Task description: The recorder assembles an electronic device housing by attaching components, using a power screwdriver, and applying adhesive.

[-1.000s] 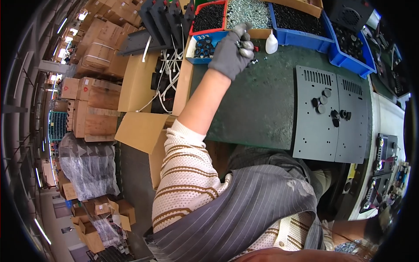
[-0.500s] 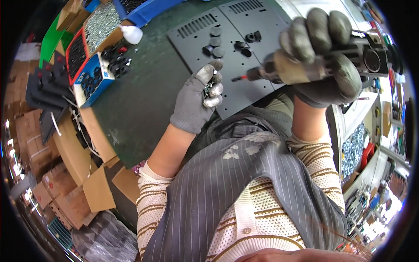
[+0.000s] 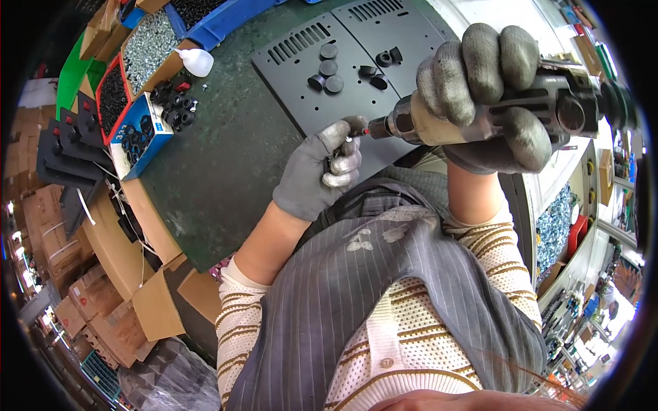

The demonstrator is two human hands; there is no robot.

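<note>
In grey work gloves, both my hands are above the near part of the dark panels. My right hand (image 3: 480,89) is wrapped round a power screwdriver (image 3: 562,103) with a pale band near its nose. The red-marked bit (image 3: 366,131) points left and meets the fingertips of my left hand (image 3: 308,171). That hand is closed, with small shiny screws (image 3: 348,139) between thumb and fingers; how many is hidden. Beneath lie two dark grey slotted metal panels (image 3: 288,75). On them rest several black round caps (image 3: 328,67), some flat, some on their sides.
A dark green worktop (image 3: 212,171) carries the panels. To the left stand a blue-and-white box (image 3: 151,144) of black rings, a red bin of dark screws (image 3: 113,99), silvery fasteners (image 3: 147,48) and a white squeeze bottle (image 3: 197,61). Cardboard boxes (image 3: 154,308) lie lower left.
The screwdriver has moved left and slightly down, bringing its bit to my left fingertips. My left hand has shifted slightly right and down. My view of the bench has shifted a little.
</note>
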